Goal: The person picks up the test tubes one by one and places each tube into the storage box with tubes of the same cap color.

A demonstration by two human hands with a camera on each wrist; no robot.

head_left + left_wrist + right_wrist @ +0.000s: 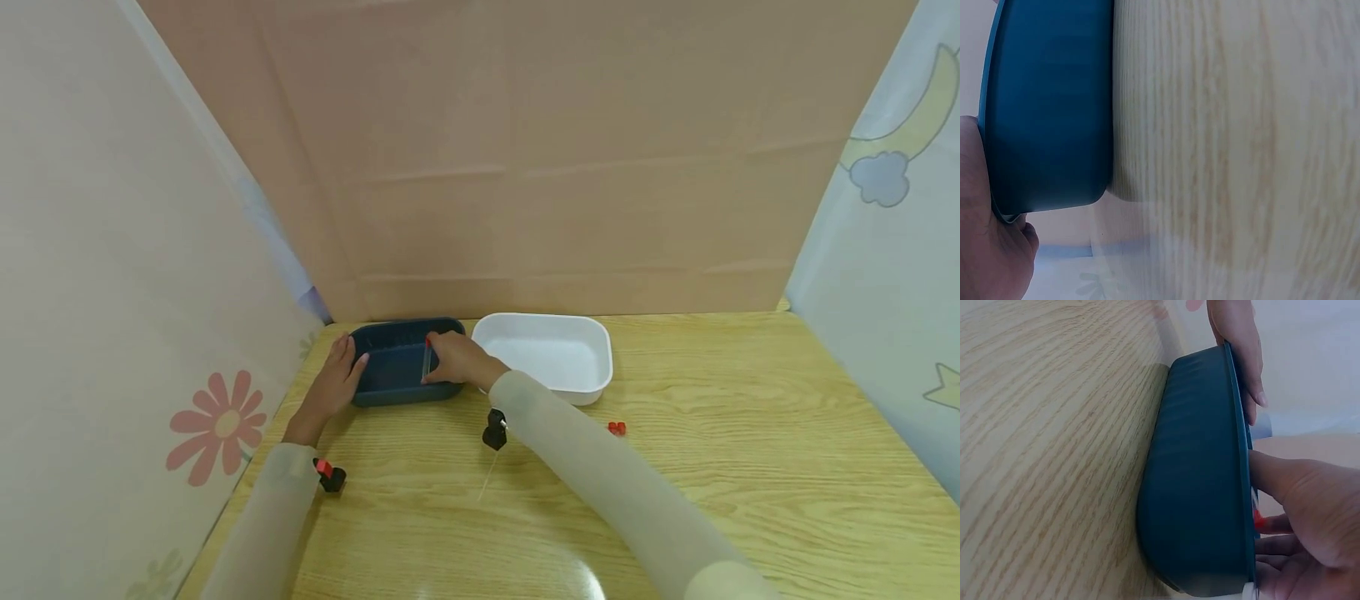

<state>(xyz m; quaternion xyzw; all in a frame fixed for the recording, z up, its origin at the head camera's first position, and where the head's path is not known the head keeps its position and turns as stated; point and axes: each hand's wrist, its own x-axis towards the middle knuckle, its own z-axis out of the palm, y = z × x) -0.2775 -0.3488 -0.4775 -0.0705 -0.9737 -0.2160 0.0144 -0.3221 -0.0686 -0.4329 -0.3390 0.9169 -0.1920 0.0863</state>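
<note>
A dark blue plastic basin (397,397) stands at the back left of the table. My left hand (333,383) grips its left end, the thumb over the rim and other fingers along the outside; in the left wrist view, the hand (991,250) wraps the rim's corner. Over the basin's right part, my right hand (461,360) pinches a slim, clear, stick-like piece (427,360) with a red end, thumb at the near end and fingers at the far one. The right wrist view shows the red end (1258,519) by the fingers, the rest hidden behind the basin wall.
A white basin (555,389) stands right beside the blue one, partly behind the right forearm. Two small red pieces (617,428) lie on the wooden table (735,417) in front of it. A brown sheet (510,167) rises behind, with patterned walls on both sides.
</note>
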